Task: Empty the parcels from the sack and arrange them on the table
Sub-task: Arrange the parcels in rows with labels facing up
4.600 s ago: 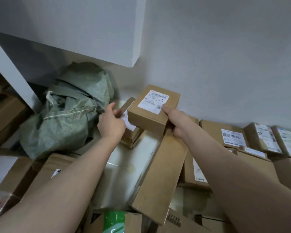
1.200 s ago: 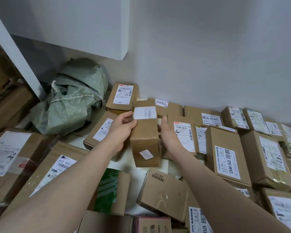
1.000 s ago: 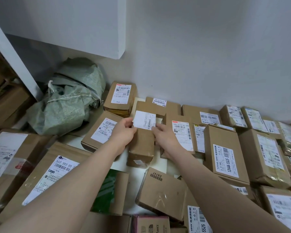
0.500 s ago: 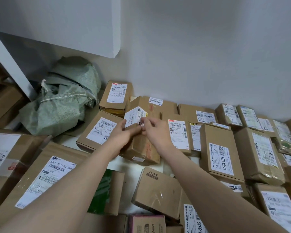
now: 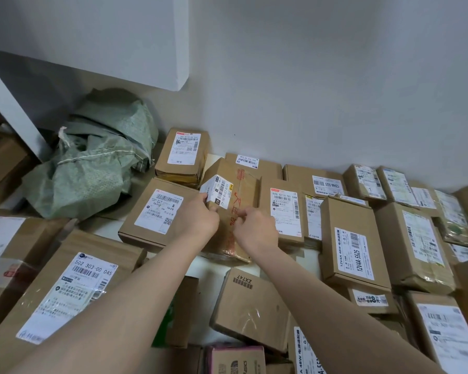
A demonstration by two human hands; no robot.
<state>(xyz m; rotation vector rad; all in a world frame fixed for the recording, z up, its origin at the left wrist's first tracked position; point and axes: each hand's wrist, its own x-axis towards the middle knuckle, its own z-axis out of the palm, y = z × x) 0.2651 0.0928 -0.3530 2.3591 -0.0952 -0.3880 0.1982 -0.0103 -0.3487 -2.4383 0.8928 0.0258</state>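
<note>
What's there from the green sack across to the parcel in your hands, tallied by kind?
Green woven sack: 1
Cardboard parcels lying flat between: 2, wall-side parcel and nearer parcel
Cardboard parcel in hand: 1, red-printed parcel, gripped by left hand and right hand
Total: 4

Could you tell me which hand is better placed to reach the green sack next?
Probably the left: the left hand grips the parcel on the side nearer the green sack, while the right hand sits farther away.
</note>
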